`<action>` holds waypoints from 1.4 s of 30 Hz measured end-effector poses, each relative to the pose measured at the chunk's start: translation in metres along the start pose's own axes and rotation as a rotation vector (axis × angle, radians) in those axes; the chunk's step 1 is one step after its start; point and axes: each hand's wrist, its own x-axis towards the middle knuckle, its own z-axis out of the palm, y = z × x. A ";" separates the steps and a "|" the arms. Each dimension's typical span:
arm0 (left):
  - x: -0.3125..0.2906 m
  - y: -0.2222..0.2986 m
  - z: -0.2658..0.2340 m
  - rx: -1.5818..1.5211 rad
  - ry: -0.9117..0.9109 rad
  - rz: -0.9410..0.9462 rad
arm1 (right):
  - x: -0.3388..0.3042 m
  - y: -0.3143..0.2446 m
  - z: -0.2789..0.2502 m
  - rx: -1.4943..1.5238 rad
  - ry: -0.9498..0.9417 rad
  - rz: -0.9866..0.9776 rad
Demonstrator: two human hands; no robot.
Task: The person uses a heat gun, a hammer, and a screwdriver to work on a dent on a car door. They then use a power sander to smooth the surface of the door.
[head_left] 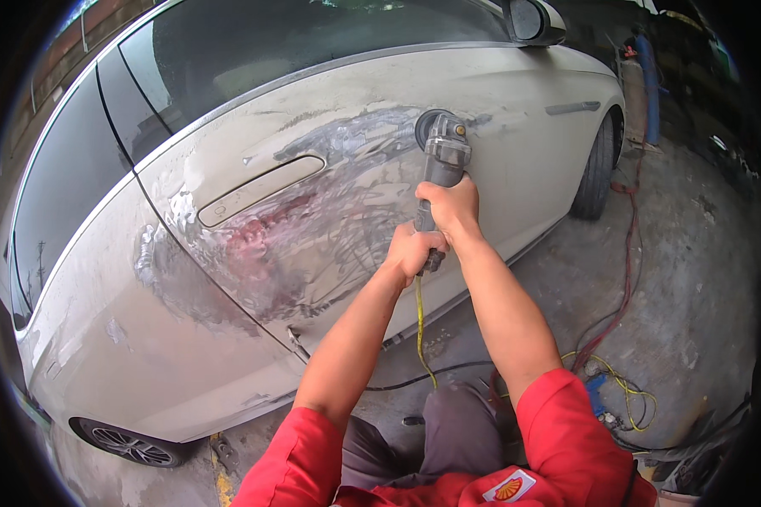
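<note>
Both my hands grip a grey angle grinder (446, 154). My left hand (410, 252) is wrapped round its rear end, where a yellow cord (421, 325) hangs down. Farther forward, my right hand (454, 203) closes round the body behind the metal head. The round disc (426, 125) is against or very close to the door of a white car (516, 127); contact cannot be made out. Left of the disc, the door has scuffed grey patches and a reddish area below the door handle (262, 191). My fingertips are partly hidden by the tool.
The car's front wheel (595, 173) is at the right, under the side mirror (531, 21). Gas cylinders (647, 89) stand beyond it. A red hose (631, 270) and coiled yellow cord (634, 393) lie on the concrete floor (693, 296) at my right.
</note>
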 end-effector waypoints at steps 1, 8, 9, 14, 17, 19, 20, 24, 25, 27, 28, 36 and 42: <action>-0.001 -0.001 0.003 -0.015 0.049 0.027 | 0.007 0.004 -0.002 0.028 0.011 0.023; -0.001 -0.040 0.044 -0.157 0.277 0.206 | -0.002 0.001 -0.010 -0.241 -0.204 -0.239; 0.008 -0.020 0.044 -0.084 0.200 0.149 | 0.011 -0.003 -0.022 -0.171 -0.172 -0.129; 0.096 0.024 0.064 0.167 0.004 -0.042 | 0.089 0.003 -0.074 0.285 0.118 0.101; 0.094 0.011 0.077 0.047 -0.009 0.022 | 0.092 0.013 -0.080 0.123 0.132 0.022; 0.075 -0.022 0.080 -0.039 0.097 0.074 | 0.071 0.021 -0.074 -0.070 -0.048 -0.047; 0.057 -0.038 0.081 -0.111 0.202 0.147 | 0.053 0.019 -0.060 -0.209 -0.115 -0.169; 0.030 -0.056 0.085 -0.223 0.342 0.285 | 0.021 0.014 -0.049 -0.379 -0.244 -0.264; 0.027 -0.055 0.077 -0.101 0.269 0.252 | 0.024 0.023 -0.050 -0.224 -0.199 -0.185; 0.029 -0.031 0.061 0.053 0.093 0.060 | 0.032 0.039 -0.056 0.054 -0.118 -0.030; 0.029 -0.029 0.052 0.112 0.081 0.020 | 0.030 0.045 -0.051 0.091 -0.107 -0.028; -0.090 -0.117 0.000 -0.082 0.443 0.315 | -0.097 0.041 0.037 -0.246 -0.400 -0.184; -0.112 -0.068 -0.033 0.059 0.252 0.057 | -0.104 0.043 0.050 0.078 -0.255 -0.036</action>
